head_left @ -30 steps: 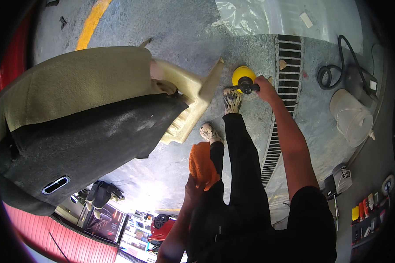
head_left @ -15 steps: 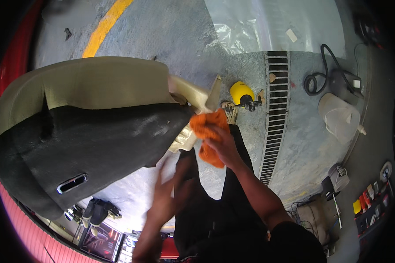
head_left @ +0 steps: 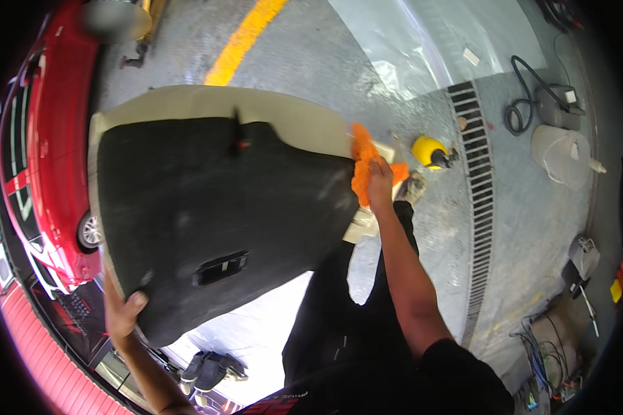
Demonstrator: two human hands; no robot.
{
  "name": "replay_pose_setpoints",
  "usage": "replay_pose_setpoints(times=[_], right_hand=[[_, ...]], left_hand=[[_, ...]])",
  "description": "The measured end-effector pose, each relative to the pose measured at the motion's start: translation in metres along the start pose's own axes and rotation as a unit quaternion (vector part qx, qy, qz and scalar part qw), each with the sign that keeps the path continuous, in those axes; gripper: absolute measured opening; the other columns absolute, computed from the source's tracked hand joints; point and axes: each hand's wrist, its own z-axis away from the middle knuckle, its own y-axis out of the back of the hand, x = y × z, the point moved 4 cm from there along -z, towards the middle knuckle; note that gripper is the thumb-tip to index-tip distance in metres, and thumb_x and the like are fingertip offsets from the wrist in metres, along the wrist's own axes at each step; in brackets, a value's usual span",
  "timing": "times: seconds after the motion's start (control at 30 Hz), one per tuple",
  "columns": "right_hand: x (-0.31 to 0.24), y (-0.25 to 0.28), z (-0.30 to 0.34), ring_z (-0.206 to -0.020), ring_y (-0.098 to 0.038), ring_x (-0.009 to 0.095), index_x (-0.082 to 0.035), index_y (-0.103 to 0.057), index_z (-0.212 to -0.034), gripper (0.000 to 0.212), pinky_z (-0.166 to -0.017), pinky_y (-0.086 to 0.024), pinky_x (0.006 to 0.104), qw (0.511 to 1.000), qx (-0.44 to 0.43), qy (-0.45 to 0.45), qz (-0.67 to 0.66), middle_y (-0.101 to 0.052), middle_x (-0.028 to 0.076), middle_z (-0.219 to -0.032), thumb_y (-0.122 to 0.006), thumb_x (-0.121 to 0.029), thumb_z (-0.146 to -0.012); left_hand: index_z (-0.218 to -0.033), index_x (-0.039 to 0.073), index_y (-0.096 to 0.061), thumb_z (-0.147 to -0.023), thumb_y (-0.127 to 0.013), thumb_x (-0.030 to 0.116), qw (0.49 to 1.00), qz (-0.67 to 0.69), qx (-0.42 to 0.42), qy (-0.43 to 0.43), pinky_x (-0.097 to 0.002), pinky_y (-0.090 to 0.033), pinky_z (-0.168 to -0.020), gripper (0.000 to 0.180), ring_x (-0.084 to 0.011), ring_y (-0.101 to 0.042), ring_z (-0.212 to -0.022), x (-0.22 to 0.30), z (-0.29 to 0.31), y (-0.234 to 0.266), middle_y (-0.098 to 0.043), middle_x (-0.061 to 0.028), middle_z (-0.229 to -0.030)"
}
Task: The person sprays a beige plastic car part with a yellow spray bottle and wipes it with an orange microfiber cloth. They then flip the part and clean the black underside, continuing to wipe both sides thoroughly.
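A black-and-beige moulded panel point(head_left: 208, 180), probably car trim, spread ahead and left of a worker's black trousers point(head_left: 325, 318). The left hand point(head_left: 122, 309) gripped its near left edge — thumb on the dark face, fingers hidden behind — while the right hand point(head_left: 379, 181) had fingers closed on an orange cloth point(head_left: 362, 155) at the right end. The piece looked light, bulky and semi-stiff, best held by opposite rims. A yellow sprayer point(head_left: 428, 150) and shoe point(head_left: 414, 187) crowded its right end; a red car point(head_left: 61, 138) stood beyond the left.
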Motion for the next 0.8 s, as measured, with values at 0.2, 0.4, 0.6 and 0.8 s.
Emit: replay_pose_setpoints(times=[0.2,0.4,0.6,0.8], right_hand=[[-0.210,-0.220,0.183,-0.130,-0.057,0.033,0.007,-0.055,-0.141,0.043,-0.110,-0.043,0.0399,0.942,-0.098,0.306,0.100,-0.061,0.022,-0.138,-0.055,-0.023,-0.111],[-0.174,-0.287,0.320,-0.127,-0.059,0.043,0.009,-0.057,-0.137,0.042,-0.108,-0.045,0.0486,0.858,-0.064,0.489,0.144,-0.063,0.027,-0.131,-0.063,-0.018,-0.105],[-0.239,-0.316,0.275,-0.106,-0.065,0.045,0.001,-0.060,-0.134,0.037,-0.090,-0.052,0.0522,0.906,-0.105,0.371,0.175,-0.066,0.026,-0.116,-0.060,-0.021,-0.104],[-0.211,-0.331,0.355,-0.101,-0.063,0.045,-0.001,-0.065,-0.122,0.030,-0.087,-0.050,0.0538,0.830,-0.016,0.493,0.261,-0.065,0.023,-0.110,-0.066,-0.021,-0.099]], left_hand=[[-0.165,-0.004,-0.023,-0.090,-0.062,0.071,0.990,-0.007,-0.025,-0.137,-0.0408,-0.015,-0.129,0.113,-0.0299,-0.023,-0.160,0.045,-0.017,-0.022,-0.028,-0.0221,-0.171],[-0.166,0.002,-0.029,-0.110,-0.037,0.056,0.985,0.005,-0.011,-0.175,-0.0406,-0.013,-0.130,0.077,-0.0302,-0.020,-0.161,0.060,-0.018,-0.020,-0.029,-0.0180,-0.171],[-0.166,0.004,-0.027,-0.113,-0.034,0.049,0.991,0.015,-0.023,-0.133,-0.0399,-0.014,-0.130,0.070,-0.0292,-0.019,-0.161,0.054,-0.011,-0.018,-0.027,-0.0170,-0.172],[-0.168,0.014,-0.026,-0.114,-0.039,0.044,0.979,0.105,-0.079,-0.156,-0.0381,-0.019,-0.129,0.064,-0.0290,-0.025,-0.159,0.003,-0.033,-0.010,-0.029,-0.0153,-0.172]])
